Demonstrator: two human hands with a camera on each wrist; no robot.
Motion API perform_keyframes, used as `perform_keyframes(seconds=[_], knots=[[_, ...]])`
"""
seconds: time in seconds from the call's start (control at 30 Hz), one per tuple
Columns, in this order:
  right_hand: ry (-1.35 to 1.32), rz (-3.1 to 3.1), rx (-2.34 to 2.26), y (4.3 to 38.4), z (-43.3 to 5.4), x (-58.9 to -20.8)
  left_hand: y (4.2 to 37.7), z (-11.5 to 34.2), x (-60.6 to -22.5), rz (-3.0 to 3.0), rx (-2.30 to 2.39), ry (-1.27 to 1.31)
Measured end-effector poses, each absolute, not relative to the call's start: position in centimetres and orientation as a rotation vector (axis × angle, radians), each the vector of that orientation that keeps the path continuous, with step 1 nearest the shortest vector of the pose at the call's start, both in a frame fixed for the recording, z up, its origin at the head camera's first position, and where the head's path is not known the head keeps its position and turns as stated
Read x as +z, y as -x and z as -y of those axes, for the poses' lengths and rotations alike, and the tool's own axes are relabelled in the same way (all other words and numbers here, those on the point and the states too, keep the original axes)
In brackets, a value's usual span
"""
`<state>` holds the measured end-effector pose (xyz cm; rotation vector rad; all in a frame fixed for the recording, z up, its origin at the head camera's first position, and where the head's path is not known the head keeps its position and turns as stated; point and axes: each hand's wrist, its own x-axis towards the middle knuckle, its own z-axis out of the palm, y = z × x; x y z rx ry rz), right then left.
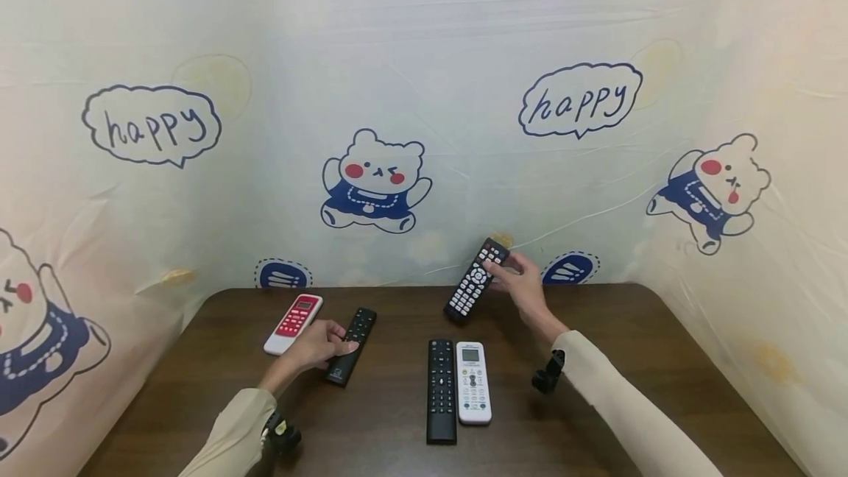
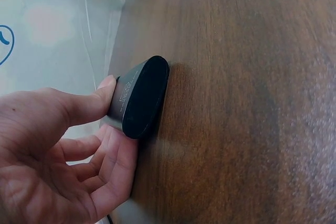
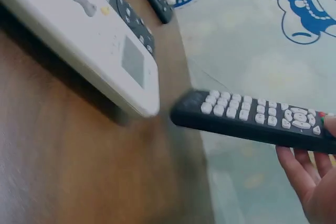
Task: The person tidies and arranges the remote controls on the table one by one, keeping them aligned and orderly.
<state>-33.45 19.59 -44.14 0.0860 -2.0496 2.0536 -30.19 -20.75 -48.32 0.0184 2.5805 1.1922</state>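
My left hand grips a slim black remote control on the left half of the table, thumb on its button face. In the left wrist view, that remote's rounded end points at the camera, close over the wood, with the fingers curled under its side. Toward the back edge, my right hand holds a black remote with white buttons, tilted, its far end raised. The right wrist view shows the thumb on top of this remote and fingers beneath it.
A red-and-white remote lies just left of my left hand. Between the hands, a long black remote and a white remote with a small screen lie side by side. A printed cloth hangs behind the brown table.
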Motion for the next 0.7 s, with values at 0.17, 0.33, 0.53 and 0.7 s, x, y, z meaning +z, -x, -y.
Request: perform_keyframes(seconds=[0.17,0.33,0.53,0.7], knots=[[0.022,2.02,2.041,32.9,-21.1,-42.7,30.0,20.7,-48.1,-2.586,1.188,-0.038],[0.039,2.114,2.052,32.0,-22.5,-41.8,30.0,20.6,-48.0,-2.585,1.18,-0.033],[0.118,2.274,2.078,30.6,-24.2,-40.8,30.0,20.5,-48.1,-2.582,1.186,-0.021],[0.16,2.377,2.06,29.6,-25.1,-40.3,29.9,20.6,-47.9,-2.589,1.181,-0.034]])
